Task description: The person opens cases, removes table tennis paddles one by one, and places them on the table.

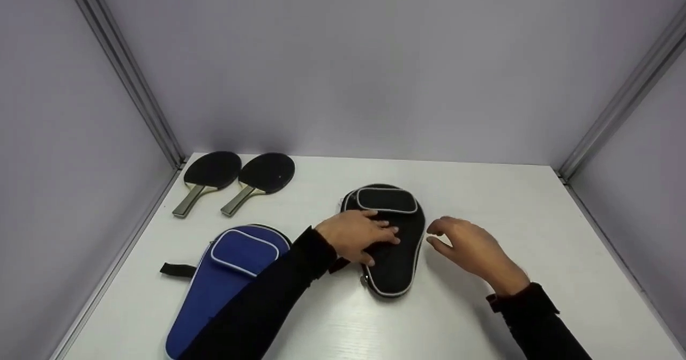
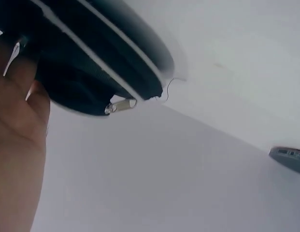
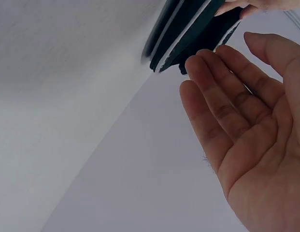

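A black table tennis paddle case point(image 1: 394, 274) with white piping lies on the white table, its wide end away from me. My left hand point(image 1: 356, 235) rests on its front with the fingers spread over the fabric. The case's edge with its piping and a zipper pull point(image 2: 121, 105) shows close up in the left wrist view. To the right of the case my right hand point(image 1: 471, 247) hovers with relaxed fingers, holding nothing. In the right wrist view the right palm point(image 3: 265, 159) faces the camera, its fingertips near the case's edge.
A blue paddle case point(image 1: 201, 301) with a black strap point(image 1: 178, 270) lies at the front left, partly under my left sleeve. Two black paddles, the left one point(image 1: 214, 170) and the right one point(image 1: 268, 172), lie at the back left. Grey walls point(image 1: 364, 70) enclose the table.
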Demonstrator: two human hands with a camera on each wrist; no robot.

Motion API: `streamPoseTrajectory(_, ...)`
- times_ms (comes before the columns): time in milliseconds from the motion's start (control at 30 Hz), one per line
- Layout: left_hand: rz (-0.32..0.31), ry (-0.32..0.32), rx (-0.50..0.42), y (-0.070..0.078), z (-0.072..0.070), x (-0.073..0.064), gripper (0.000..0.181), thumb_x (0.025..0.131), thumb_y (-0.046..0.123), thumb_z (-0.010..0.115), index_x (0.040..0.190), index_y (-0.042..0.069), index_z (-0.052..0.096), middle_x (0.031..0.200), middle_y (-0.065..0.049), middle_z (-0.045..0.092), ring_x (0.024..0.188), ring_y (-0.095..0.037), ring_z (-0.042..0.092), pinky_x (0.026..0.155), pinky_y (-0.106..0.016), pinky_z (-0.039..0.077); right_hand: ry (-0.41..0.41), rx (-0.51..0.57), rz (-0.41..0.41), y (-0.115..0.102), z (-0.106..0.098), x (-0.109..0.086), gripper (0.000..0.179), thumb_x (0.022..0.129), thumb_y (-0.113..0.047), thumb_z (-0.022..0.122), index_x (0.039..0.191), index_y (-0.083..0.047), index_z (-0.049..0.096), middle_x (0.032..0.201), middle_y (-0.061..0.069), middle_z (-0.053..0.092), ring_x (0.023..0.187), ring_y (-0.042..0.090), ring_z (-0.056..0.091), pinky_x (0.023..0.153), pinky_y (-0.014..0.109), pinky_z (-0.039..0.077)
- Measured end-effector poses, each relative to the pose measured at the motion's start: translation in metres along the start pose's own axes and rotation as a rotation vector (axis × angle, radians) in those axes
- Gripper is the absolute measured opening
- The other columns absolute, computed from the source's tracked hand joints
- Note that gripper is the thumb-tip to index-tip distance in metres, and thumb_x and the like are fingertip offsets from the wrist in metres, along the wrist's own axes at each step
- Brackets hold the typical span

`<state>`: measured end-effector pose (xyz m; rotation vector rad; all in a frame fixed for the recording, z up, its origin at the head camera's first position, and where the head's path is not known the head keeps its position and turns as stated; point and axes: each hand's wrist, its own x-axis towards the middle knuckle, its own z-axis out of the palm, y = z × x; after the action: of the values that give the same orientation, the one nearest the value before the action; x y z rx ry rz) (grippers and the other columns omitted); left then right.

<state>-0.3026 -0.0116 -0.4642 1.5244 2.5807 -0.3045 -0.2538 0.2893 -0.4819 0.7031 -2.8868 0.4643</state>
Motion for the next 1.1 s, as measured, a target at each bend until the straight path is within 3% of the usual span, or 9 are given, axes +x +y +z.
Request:
streamPoseTrajectory(167, 0.023, 0.019, 0.144, 0.013, -0.011, -0.002, 0.064, 0.107, 0.052, 0.084, 0.165, 0.034, 0.065, 0.179, 0.011, 0.06, 0.162, -0.009, 0.062, 0.136, -0.034, 0.052, -0.016, 0.015, 0.017, 0.009, 0.001, 0.0, 0.014, 0.11, -0.014, 0.081, 0.122, -0.009, 0.086, 0.12, 0.006, 0.088, 0.113, 0.031, 0.086, 0.098, 0.055, 0.072)
streamPoseTrajectory(300, 0.07, 0.072, 0.238, 0.027, -0.018, 0.004, 0.057, 0.103, 0.055, 0.087, 0.154, 0.035, 0.072, 0.168, 0.016, 0.07, 0.147, -0.004, 0.073, 0.123, -0.03, 0.061, -0.04, 0.023, 0.019, 0.015, 0.002, 0.0, 0.014, 0.111, -0.015, 0.08, 0.123, -0.008, 0.085, 0.12, 0.007, 0.088, 0.114, 0.032, 0.086, 0.099, 0.056, 0.071)
streamPoseTrajectory(467, 0.143, 0.077, 0.326, 0.045, -0.022, 0.013, 0.062, 0.098, 0.051, 0.093, 0.156, 0.04, 0.071, 0.166, 0.02, 0.071, 0.147, -0.003, 0.072, 0.122, -0.027, 0.061, -0.056, 0.028, 0.028, 0.018, 0.002, 0.0, 0.016, 0.112, -0.016, 0.08, 0.124, -0.008, 0.085, 0.121, 0.008, 0.088, 0.115, 0.033, 0.085, 0.099, 0.056, 0.071)
streamPoseTrajectory(600, 0.159, 0.057, 0.399, 0.058, -0.024, 0.019, 0.064, 0.097, 0.045, 0.097, 0.155, 0.045, 0.07, 0.164, 0.025, 0.071, 0.148, 0.0, 0.07, 0.122, -0.025, 0.06, -0.06, 0.032, 0.035, 0.02, 0.003, -0.001, 0.016, 0.113, -0.016, 0.079, 0.125, -0.007, 0.085, 0.122, 0.009, 0.088, 0.116, 0.033, 0.085, 0.099, 0.056, 0.071)
streamPoseTrajectory(767, 0.167, 0.049, 0.5, 0.071, -0.024, 0.021, 0.05, 0.105, 0.035, 0.086, 0.149, 0.056, 0.073, 0.16, 0.032, 0.071, 0.152, 0.006, 0.065, 0.129, -0.025, 0.055, -0.077, 0.049, 0.041, 0.022, 0.006, 0.0, 0.017, 0.113, -0.017, 0.078, 0.125, -0.007, 0.085, 0.123, 0.009, 0.088, 0.117, 0.034, 0.085, 0.099, 0.057, 0.071)
streamPoseTrajectory(867, 0.167, 0.056, 0.514, 0.073, -0.024, 0.022, 0.044, 0.106, 0.032, 0.083, 0.142, 0.057, 0.077, 0.154, 0.033, 0.074, 0.151, 0.006, 0.065, 0.131, -0.026, 0.054, -0.088, 0.057, 0.045, 0.022, 0.008, 0.0, 0.016, 0.114, -0.018, 0.078, 0.125, -0.008, 0.085, 0.123, 0.009, 0.088, 0.117, 0.034, 0.085, 0.099, 0.057, 0.071)
streamPoseTrajectory(1100, 0.184, 0.112, 0.496, 0.065, -0.023, 0.018, 0.052, 0.095, 0.043, 0.097, 0.143, 0.049, 0.077, 0.151, 0.027, 0.076, 0.147, 0.003, 0.069, 0.131, -0.027, 0.054, -0.097, 0.051, 0.04, 0.023, 0.008, 0.0, 0.018, 0.113, -0.017, 0.077, 0.126, -0.008, 0.085, 0.125, 0.01, 0.088, 0.119, 0.035, 0.085, 0.101, 0.057, 0.07)
